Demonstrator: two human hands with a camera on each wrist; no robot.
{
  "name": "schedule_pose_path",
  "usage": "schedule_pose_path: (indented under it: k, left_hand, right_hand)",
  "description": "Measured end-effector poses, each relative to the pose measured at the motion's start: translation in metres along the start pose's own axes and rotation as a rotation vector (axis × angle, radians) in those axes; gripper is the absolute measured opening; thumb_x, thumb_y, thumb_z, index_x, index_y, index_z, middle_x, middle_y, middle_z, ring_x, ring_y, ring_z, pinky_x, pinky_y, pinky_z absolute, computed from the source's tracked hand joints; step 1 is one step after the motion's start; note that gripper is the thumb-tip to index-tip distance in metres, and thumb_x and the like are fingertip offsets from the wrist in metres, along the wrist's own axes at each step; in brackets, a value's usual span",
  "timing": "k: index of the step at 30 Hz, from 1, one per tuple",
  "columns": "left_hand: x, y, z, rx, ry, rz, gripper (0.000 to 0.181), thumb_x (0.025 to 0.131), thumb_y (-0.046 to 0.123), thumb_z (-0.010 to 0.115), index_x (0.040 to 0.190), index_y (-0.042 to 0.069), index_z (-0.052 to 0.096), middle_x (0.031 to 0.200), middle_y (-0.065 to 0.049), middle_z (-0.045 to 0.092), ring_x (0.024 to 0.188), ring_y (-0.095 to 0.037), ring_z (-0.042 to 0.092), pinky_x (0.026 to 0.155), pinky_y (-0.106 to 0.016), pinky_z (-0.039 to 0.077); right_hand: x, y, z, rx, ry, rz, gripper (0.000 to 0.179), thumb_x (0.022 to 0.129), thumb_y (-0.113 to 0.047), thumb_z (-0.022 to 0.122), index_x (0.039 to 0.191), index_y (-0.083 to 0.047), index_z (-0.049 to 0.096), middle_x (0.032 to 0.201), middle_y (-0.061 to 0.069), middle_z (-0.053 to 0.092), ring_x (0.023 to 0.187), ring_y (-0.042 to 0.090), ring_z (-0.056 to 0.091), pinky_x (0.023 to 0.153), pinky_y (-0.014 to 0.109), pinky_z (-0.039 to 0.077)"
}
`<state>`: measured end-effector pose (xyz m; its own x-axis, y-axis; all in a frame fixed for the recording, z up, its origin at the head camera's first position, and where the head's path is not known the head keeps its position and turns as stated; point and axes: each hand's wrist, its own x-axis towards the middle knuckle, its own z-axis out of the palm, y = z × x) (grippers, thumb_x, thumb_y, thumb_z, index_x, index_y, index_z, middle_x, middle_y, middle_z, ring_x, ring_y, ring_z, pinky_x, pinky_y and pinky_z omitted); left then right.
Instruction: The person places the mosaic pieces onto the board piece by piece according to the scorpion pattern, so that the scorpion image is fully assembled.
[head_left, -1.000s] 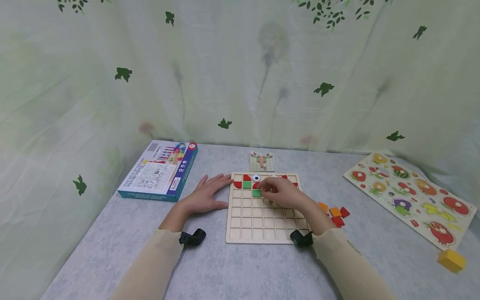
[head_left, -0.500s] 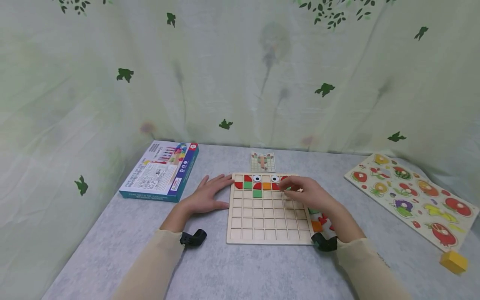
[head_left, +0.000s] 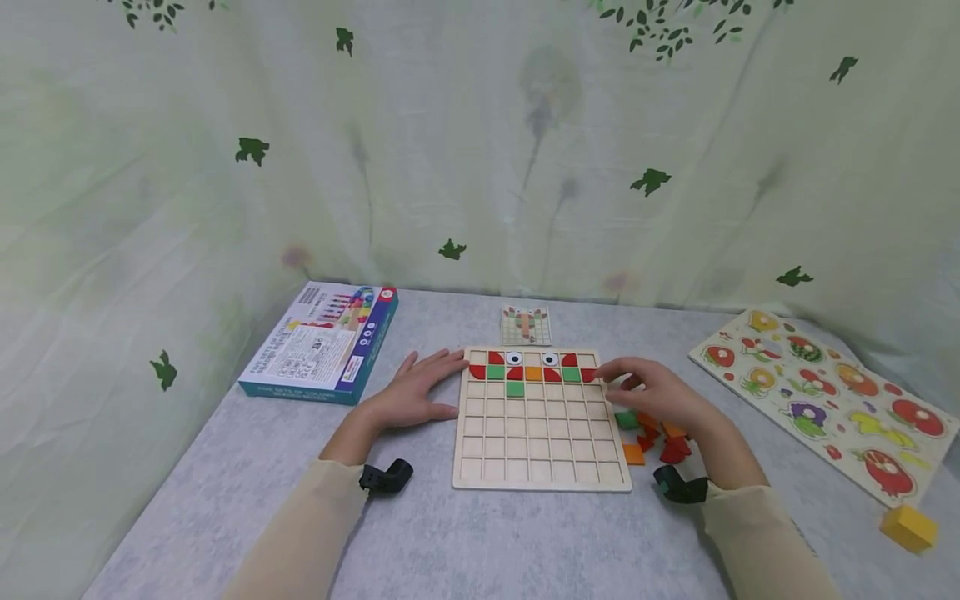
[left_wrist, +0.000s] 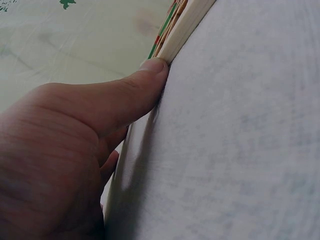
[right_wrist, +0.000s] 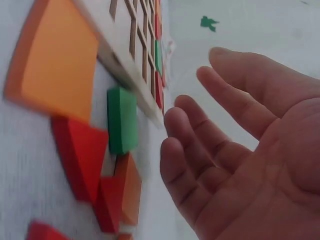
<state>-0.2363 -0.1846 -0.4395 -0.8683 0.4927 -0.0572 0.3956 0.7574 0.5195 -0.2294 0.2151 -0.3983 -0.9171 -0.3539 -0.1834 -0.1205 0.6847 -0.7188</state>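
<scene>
A wooden grid board (head_left: 525, 450) lies flat on the table, its top two rows partly filled with red and green tiles, an orange tile (head_left: 533, 373) and two eye tiles (head_left: 550, 359). One green tile (head_left: 515, 389) sits alone in the third row. My left hand (head_left: 416, 392) rests flat at the board's left edge; in the left wrist view its thumb (left_wrist: 130, 92) touches that side. Near the top right corner hovers my right hand (head_left: 656, 396), fingers loosely bent. The right wrist view shows nothing between its fingertips (right_wrist: 175, 120).
Beside the board's right edge lie loose tiles: green (right_wrist: 122, 120), orange (right_wrist: 57, 60) and red (head_left: 675, 450). A small pattern card (head_left: 526, 325) lies behind the board. A puzzle box (head_left: 318, 342) is at left, a fruit-picture board (head_left: 825, 392) and yellow block (head_left: 909, 529) at right.
My right hand has moved right, from over the middle of the board to its right edge, uncovering tiles in the top two rows. My left hand has stayed in place.
</scene>
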Motion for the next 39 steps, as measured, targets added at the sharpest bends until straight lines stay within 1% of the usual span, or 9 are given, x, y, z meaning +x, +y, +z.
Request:
schedule_pose_path:
  k: [10,17,19,21,24,26,28,32,39]
  left_hand:
    - [-0.001,0.0,0.0,0.003,0.0,-0.001,0.078,0.089,0.04,0.072,0.156,0.025,0.036,0.167,0.002,0.024,0.158,-0.027,0.012,0.125,-0.059,-0.006]
    - [-0.002,0.001,-0.003,-0.004,0.001,0.002,0.078,0.089,0.04,0.072,0.156,0.025,0.036,0.167,0.001,0.025,0.158,-0.028,0.012,0.125,-0.059,-0.006]
    - [-0.002,0.001,-0.002,-0.007,0.001,0.003,0.078,0.089,0.04,0.072,0.156,0.025,0.036,0.167,0.002,0.024,0.158,-0.028,0.013,0.125,-0.059,-0.006]
    - [-0.002,0.001,-0.002,-0.008,-0.002,0.003,0.078,0.089,0.04,0.072,0.156,0.025,0.036,0.167,0.002,0.024,0.158,-0.027,0.013,0.125,-0.059,-0.006]
    - [-0.003,0.002,-0.001,-0.012,-0.006,0.004,0.078,0.089,0.04,0.072,0.156,0.024,0.035,0.167,0.002,0.024,0.158,-0.028,0.012,0.125,-0.059,-0.006]
    - [-0.004,0.002,-0.001,-0.011,-0.002,0.005,0.078,0.089,0.04,0.072,0.156,0.024,0.036,0.167,0.001,0.025,0.158,-0.028,0.013,0.125,-0.058,-0.005]
    - [-0.004,0.002,-0.001,-0.012,0.002,0.008,0.078,0.089,0.039,0.072,0.156,0.023,0.036,0.167,0.001,0.025,0.158,-0.028,0.013,0.125,-0.058,-0.005]
    - [-0.003,0.001,0.0,-0.011,-0.005,0.008,0.078,0.089,0.041,0.072,0.156,0.024,0.035,0.167,0.002,0.025,0.158,-0.028,0.012,0.125,-0.059,-0.006]
    - [-0.001,0.0,0.0,0.002,-0.003,0.008,0.078,0.089,0.042,0.071,0.156,0.026,0.035,0.167,0.003,0.024,0.158,-0.027,0.013,0.125,-0.059,-0.006]
  right_hand:
    - [-0.004,0.022,-0.011,-0.064,0.01,0.062,0.036,0.093,-0.029,0.069,0.128,-0.02,0.065,0.131,0.009,0.062,0.111,0.026,0.054,0.084,0.031,0.052]
    - [-0.014,0.033,-0.02,-0.082,-0.076,0.003,0.037,0.091,-0.028,0.071,0.128,-0.025,0.066,0.13,0.009,0.055,0.11,0.025,0.05,0.083,0.031,0.049]
    - [-0.015,0.036,-0.02,-0.079,-0.091,0.004,0.034,0.092,-0.029,0.071,0.126,-0.028,0.067,0.132,0.008,0.054,0.112,0.026,0.05,0.085,0.031,0.05]
    - [-0.016,0.039,-0.02,-0.081,-0.107,-0.001,0.031,0.093,-0.028,0.07,0.124,-0.029,0.068,0.136,0.008,0.052,0.117,0.028,0.049,0.088,0.034,0.051]
    - [-0.018,0.043,-0.021,-0.081,-0.133,-0.021,0.03,0.093,-0.021,0.068,0.122,-0.029,0.068,0.143,0.009,0.048,0.127,0.033,0.046,0.099,0.047,0.051]
    - [-0.019,0.044,-0.021,-0.076,-0.147,-0.047,0.034,0.092,-0.013,0.067,0.122,-0.027,0.069,0.146,0.011,0.045,0.132,0.037,0.043,0.105,0.056,0.048]
    - [-0.02,0.045,-0.021,-0.066,-0.157,-0.065,0.038,0.09,-0.006,0.065,0.122,-0.026,0.069,0.148,0.012,0.043,0.135,0.039,0.04,0.108,0.06,0.044]
    - [-0.02,0.047,-0.021,-0.048,-0.156,-0.074,0.039,0.09,0.0,0.06,0.119,-0.024,0.07,0.151,0.014,0.041,0.138,0.042,0.037,0.109,0.061,0.043]
    - [-0.019,0.048,-0.019,-0.031,-0.119,-0.067,0.033,0.092,-0.002,0.059,0.114,-0.023,0.072,0.149,0.013,0.043,0.135,0.04,0.037,0.108,0.059,0.044]
